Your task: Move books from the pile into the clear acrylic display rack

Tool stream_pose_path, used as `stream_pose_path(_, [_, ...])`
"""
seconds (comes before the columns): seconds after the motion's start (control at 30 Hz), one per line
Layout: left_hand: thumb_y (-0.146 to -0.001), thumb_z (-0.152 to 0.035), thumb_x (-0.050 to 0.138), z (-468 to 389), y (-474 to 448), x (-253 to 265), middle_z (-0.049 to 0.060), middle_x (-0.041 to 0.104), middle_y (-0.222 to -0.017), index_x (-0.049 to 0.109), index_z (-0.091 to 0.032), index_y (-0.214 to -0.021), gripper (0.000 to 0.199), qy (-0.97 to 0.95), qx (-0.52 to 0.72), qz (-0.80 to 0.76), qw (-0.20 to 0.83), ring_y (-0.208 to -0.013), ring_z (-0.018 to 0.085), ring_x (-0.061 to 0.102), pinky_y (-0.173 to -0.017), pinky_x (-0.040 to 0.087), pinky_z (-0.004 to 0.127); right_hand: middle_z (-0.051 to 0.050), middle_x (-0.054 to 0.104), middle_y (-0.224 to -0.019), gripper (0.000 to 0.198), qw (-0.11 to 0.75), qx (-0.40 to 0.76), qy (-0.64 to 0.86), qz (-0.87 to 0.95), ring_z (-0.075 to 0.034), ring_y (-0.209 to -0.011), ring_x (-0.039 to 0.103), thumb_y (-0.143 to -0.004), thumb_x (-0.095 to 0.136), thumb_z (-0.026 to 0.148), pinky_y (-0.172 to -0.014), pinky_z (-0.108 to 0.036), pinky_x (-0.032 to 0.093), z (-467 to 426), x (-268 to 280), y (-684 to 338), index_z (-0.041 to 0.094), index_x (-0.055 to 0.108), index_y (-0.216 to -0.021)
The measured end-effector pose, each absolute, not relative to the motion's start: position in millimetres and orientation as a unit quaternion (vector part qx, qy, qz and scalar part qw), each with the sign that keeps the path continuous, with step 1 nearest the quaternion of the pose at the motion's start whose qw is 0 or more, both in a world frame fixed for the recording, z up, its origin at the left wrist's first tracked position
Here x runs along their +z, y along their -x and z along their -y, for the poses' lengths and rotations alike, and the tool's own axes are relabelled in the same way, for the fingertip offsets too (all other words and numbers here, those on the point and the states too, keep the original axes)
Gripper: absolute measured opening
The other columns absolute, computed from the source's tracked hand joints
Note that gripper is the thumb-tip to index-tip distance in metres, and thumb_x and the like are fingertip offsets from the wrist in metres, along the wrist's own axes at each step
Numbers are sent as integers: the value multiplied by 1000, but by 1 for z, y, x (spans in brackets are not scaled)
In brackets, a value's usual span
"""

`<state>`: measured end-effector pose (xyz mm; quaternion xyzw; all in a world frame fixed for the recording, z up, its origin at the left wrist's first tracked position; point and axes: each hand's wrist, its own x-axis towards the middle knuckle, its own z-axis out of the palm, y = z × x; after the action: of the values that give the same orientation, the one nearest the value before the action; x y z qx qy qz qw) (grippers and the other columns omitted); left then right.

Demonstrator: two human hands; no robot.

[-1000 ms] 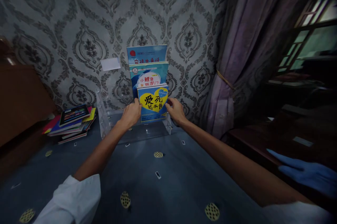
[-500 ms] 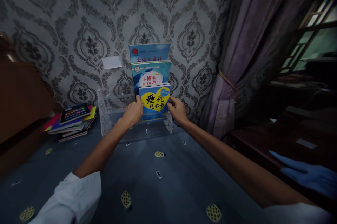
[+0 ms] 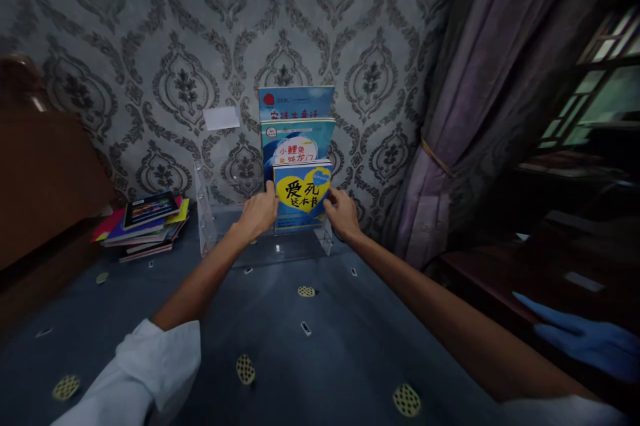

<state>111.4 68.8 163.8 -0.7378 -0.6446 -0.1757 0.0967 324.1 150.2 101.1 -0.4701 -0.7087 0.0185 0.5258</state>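
Observation:
A blue book with a yellow heart on its cover stands upright at the front of a clear plastic display rack. My left hand grips its left edge, thumb up. At the opposite edge, the fingers of my right hand are closed on the same book. Behind it rises a teal book with a white circle, partly covered. Farthest back and highest is a light blue book, with only its upper part showing.
A loose stack of books lies left of the rack. A blank white card shows above the rack's left part. Left is a brown wooden piece; right hang a tied purple curtain and a blue glove on a dark surface.
My view has turned slightly left, so the scene sits farther right. Both hands stay on the front book, which has hardly moved relative to the rack.

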Motion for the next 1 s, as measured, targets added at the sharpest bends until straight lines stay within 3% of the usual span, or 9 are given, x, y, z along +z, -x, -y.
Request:
stream_pose_path(0.23, [-102, -29, 39, -65, -99, 155, 19, 73, -106, 39, -13, -130, 31, 743, -183, 639, 83, -102, 32, 72, -85, 52, 39, -10, 65, -93, 44, 531, 34, 465, 708, -27, -89, 63, -79, 50, 22, -85, -44, 53, -143, 86, -324, 14, 66, -119])
stream_pose_path(0.4, [-102, -23, 39, -45, -74, 139, 17, 67, -123, 40, -14, -137, 36, 764, -218, 596, 114, -112, 27, 66, -92, 51, 36, -13, 66, -101, 52, 547, 48, 451, 704, -29, -94, 65, -80, 51, 24, -84, -47, 55, -136, 74, -324, 15, 60, -131])
stream_pose_path(0.53, [-101, -19, 37, -19, -32, 121, 14, 64, -128, 47, -16, -135, 36, 759, -198, 603, 146, -120, 24, 59, -103, 46, 34, -14, 63, -110, 54, 564, 67, 445, 693, -30, -104, 65, -81, 55, 29, -83, -47, 58, -126, 66, -321, 18, 58, -133])
stream_pose_path(0.67, [-98, -16, 34, -3, 37, 103, 16, 64, -124, 53, -14, -129, 36, 717, -186, 649, 173, -119, 28, 57, -105, 44, 42, -15, 60, -119, 49, 595, 92, 436, 669, -30, -105, 66, -83, 55, 32, -85, -49, 58, -102, 52, -310, 20, 58, -130])
stream_pose_path(0.77, [-100, -21, 33, -5, 96, 96, 14, 63, -126, 55, -17, -126, 34, 612, -178, 743, 204, -120, 25, 55, -104, 43, 37, -12, 66, -109, 35, 594, 146, 415, 674, -29, -98, 68, -86, 55, 33, -81, -47, 58, -75, 38, -292, 24, 62, -119])
stream_pose_path(0.83, [-99, -23, 34, -12, 129, 96, 19, 61, -129, 53, -11, -128, 37, 563, -171, 781, 209, -123, 30, 53, -105, 42, 42, -9, 68, -103, 27, 569, 204, 389, 695, -26, -92, 69, -88, 54, 34, -75, -42, 59, -55, 28, -277, 26, 63, -113])
stream_pose_path(1.0, [-97, -45, 44, -46, 175, 101, 25, 48, -146, 40, -6, -143, 61, 528, -128, 818, 187, -140, 38, 39, -111, 34, 51, -6, 68, -87, 21, 483, 269, 328, 766, -21, -76, 68, -92, 52, 34, -65, -34, 58, -17, 8, -249, 27, 69, -103])
